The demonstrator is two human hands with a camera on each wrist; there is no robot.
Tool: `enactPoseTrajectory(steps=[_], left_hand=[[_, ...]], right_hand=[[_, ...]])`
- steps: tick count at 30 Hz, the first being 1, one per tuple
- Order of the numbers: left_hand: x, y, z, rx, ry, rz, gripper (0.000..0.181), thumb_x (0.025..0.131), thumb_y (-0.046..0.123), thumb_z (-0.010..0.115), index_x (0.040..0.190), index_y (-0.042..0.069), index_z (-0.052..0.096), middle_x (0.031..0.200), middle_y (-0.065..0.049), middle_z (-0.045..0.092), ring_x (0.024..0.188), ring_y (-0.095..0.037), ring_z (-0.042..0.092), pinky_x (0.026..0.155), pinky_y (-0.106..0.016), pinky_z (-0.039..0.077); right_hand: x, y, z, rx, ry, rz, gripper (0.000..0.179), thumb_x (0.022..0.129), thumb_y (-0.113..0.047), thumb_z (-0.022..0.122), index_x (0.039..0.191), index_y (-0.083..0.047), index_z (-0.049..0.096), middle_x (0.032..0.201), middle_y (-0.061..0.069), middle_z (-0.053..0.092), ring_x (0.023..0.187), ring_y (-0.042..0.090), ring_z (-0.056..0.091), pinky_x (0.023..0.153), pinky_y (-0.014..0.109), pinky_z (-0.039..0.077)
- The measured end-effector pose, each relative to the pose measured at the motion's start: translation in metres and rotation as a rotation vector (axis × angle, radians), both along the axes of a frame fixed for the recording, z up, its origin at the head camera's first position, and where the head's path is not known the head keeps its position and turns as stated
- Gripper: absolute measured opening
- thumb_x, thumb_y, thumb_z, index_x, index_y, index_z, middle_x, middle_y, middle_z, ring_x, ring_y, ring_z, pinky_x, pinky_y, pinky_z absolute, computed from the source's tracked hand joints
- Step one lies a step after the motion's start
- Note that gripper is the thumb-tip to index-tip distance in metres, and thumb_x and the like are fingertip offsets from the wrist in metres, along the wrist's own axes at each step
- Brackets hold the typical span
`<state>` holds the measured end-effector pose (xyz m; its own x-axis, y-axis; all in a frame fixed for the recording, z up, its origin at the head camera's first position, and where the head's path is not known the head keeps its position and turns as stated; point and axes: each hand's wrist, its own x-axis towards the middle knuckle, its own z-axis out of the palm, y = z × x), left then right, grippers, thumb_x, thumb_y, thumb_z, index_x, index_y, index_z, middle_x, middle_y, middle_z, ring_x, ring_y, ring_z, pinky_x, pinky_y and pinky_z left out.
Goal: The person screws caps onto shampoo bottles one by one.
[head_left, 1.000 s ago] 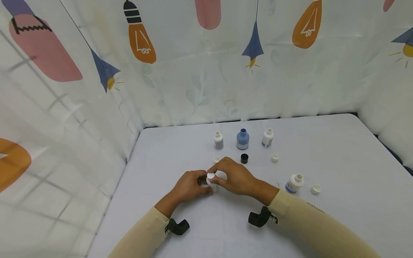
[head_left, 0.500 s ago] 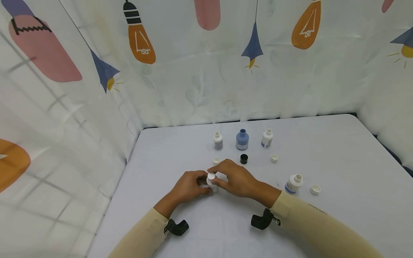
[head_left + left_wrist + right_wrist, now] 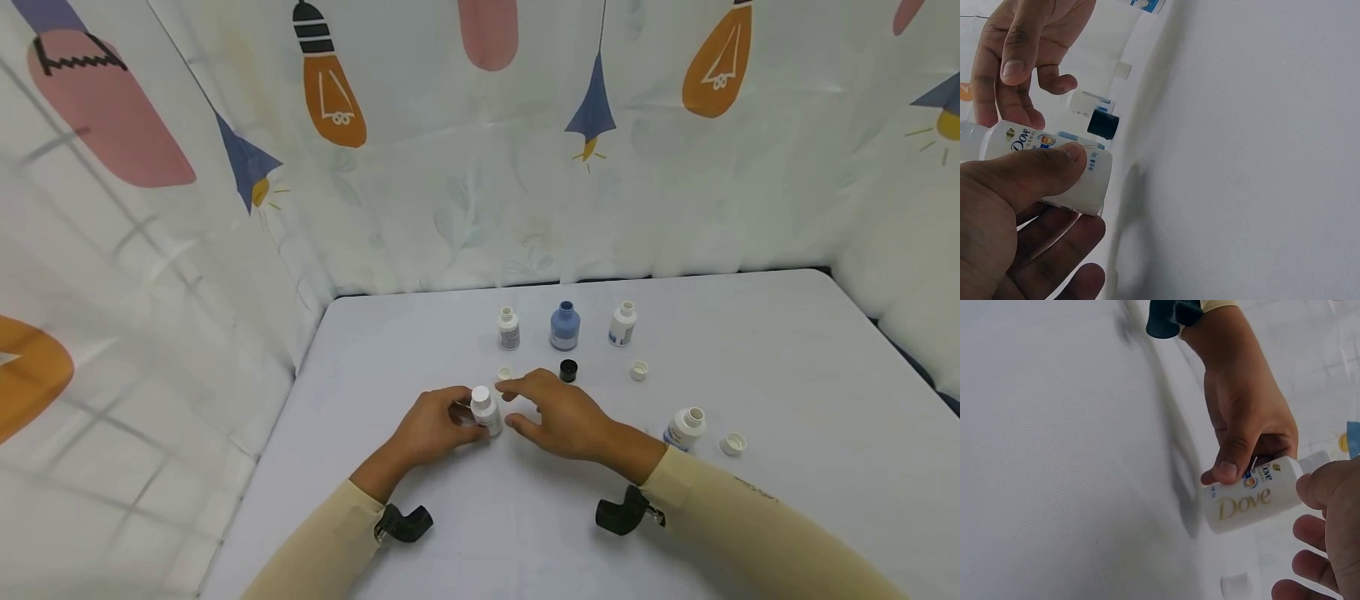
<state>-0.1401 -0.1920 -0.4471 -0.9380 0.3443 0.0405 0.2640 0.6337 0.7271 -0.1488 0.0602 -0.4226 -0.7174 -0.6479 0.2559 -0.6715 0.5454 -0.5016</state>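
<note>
My left hand (image 3: 431, 427) grips a small white Dove bottle (image 3: 487, 417) between thumb and fingers, over the near middle of the table. A white cap (image 3: 481, 395) sits on the bottle's neck. In the right wrist view the gold "Dove" lettering on the bottle (image 3: 1247, 499) shows, with the left thumb pressed on its side. My right hand (image 3: 562, 417) is just right of the bottle, thumb and fingers spread apart and holding nothing. The left wrist view shows the bottle (image 3: 1094, 181) tilted in that frame, with the right hand (image 3: 1035, 44) beyond it.
Uncapped bottles stand along the back: a white one (image 3: 508, 330), a blue one (image 3: 565, 327) and another white one (image 3: 622, 327). Before them lie a white cap (image 3: 504, 374), a black cap (image 3: 568, 371) and a white cap (image 3: 639, 371). Right: another uncapped bottle (image 3: 685, 428) and cap (image 3: 733, 444).
My right hand has let go of the bottle's cap, its fingers spreading and drawing back slightly to the right. The left hand has shifted a little left and up with the bottle.
</note>
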Motion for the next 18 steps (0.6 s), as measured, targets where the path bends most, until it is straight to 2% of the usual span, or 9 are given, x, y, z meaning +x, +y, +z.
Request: enactPoseTrajectory(steps=[5,13,18], left_hand=[[-0.003,-0.003,0.004,-0.009,0.001,0.038,0.042,0.079,0.018,0.091,0.115,0.012,0.071,0.109,0.003,0.074,0.095,-0.012,0.071,0.083,-0.035,0.058],[-0.009,-0.007,0.010,0.008,0.001,0.090,0.042,0.079,0.016,0.091,0.115,0.012,0.071,0.111,0.003,0.073,0.099,-0.012,0.070,0.087,-0.037,0.057],[-0.011,-0.010,0.011,0.003,0.002,0.126,0.042,0.079,0.016,0.091,0.116,0.012,0.071,0.111,0.004,0.073,0.099,-0.013,0.070,0.087,-0.037,0.057]], right_hand=[[0.000,0.005,0.002,0.016,0.001,-0.034,0.049,0.096,-0.026,0.075,0.142,-0.018,0.060,0.119,-0.007,0.066,0.109,0.015,0.062,0.076,0.029,0.055],[0.000,0.014,0.005,0.050,-0.065,-0.079,0.044,0.098,-0.027,0.072,0.140,-0.019,0.062,0.119,-0.005,0.065,0.103,0.018,0.064,0.074,0.030,0.055],[0.000,0.019,0.008,0.074,-0.056,-0.105,0.044,0.096,-0.028,0.073,0.138,-0.019,0.063,0.119,-0.006,0.066,0.105,0.017,0.064,0.074,0.028,0.055]])
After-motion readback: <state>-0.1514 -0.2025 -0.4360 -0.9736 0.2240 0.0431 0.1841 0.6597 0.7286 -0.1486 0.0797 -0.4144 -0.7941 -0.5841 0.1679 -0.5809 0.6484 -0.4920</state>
